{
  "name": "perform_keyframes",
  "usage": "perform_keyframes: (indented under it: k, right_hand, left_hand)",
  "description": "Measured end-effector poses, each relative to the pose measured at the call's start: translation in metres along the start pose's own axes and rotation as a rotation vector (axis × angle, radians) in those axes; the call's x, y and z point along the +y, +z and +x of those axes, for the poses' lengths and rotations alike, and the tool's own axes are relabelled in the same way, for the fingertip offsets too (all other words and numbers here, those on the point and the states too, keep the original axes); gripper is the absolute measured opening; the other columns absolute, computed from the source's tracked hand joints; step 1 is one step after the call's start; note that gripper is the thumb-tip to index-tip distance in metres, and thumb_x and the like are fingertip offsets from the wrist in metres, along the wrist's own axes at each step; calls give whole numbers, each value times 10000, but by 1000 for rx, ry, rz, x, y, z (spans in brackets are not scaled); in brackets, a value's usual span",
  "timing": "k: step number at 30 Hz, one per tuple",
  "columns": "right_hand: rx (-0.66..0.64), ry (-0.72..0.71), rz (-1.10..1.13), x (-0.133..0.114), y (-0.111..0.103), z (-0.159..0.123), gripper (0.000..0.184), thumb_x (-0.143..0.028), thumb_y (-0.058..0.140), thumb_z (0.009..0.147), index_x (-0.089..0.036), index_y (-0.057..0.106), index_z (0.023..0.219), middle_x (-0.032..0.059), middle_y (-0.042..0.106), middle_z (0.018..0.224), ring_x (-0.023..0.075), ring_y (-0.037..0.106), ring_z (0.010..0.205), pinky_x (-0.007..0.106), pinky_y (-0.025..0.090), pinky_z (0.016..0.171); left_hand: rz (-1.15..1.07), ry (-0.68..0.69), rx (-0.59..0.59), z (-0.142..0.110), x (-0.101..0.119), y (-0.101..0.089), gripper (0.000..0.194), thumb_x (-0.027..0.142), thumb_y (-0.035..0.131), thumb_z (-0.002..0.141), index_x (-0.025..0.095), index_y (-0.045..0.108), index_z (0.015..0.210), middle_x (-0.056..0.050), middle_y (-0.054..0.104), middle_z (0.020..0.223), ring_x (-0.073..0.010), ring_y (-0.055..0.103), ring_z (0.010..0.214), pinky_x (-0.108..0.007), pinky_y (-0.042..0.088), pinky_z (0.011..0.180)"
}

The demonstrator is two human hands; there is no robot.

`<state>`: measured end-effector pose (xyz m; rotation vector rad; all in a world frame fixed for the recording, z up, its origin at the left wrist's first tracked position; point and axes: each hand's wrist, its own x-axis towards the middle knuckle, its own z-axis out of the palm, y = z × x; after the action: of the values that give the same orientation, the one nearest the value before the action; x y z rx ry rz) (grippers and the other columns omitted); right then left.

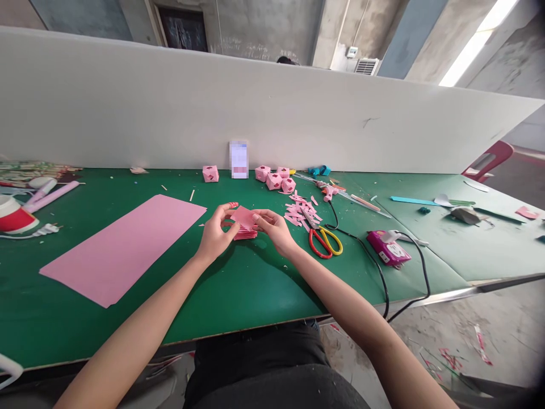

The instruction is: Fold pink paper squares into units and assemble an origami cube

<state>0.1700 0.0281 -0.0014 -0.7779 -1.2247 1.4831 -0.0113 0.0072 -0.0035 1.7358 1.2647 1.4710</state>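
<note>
Between my two hands a small square of pink paper (pixel 244 218) is held up by its edges. My left hand (pixel 216 230) has its fingers and thumb curled at the left side of the square, and a red and white wrap shows on one fingertip. My right hand (pixel 273 229) pinches the right edge between thumb and fingers. Just under the square lies a stack of folded pink paper pieces (pixel 246 234) on the green table. Scissors (pixel 323 241) with one red and one yellow handle lie right of my right hand, their blades among pink paper scraps (pixel 300 210).
A large pink sheet (pixel 123 250) lies at left. Several pink paper cubes (pixel 273 182) and a phone (pixel 239 160) stand near the white partition (pixel 170 108). At right are a pink glue gun (pixel 328 192), its black cord and a magenta power strip (pixel 388 248). A red-and-white cup (pixel 17 215) sits far left.
</note>
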Motion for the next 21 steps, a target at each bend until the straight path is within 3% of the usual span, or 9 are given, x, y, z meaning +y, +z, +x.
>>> perform_keyframes:
  k: [13, 21]
  right_hand:
    - [-35, 83, 54, 6, 4, -3, 491, -514, 874, 635, -182, 678, 939, 15, 742, 752, 178, 703, 697, 366, 603, 801]
    - [-61, 143, 81, 6, 7, -5, 451, -505, 864, 680, -176, 655, 908, 29, 740, 747, 179, 731, 695, 356, 607, 815]
  left_hand:
    - [-138, -115, 21, -1, 11, 0, 433, 265, 638, 781, 200, 564, 1202, -119, 658, 1252, -270, 649, 1170, -384, 569, 891]
    - [-143, -197, 46, 0, 6, -1, 510, 420, 754, 764, 190, 593, 1190, -93, 723, 1072, -250, 708, 952, -384, 570, 831]
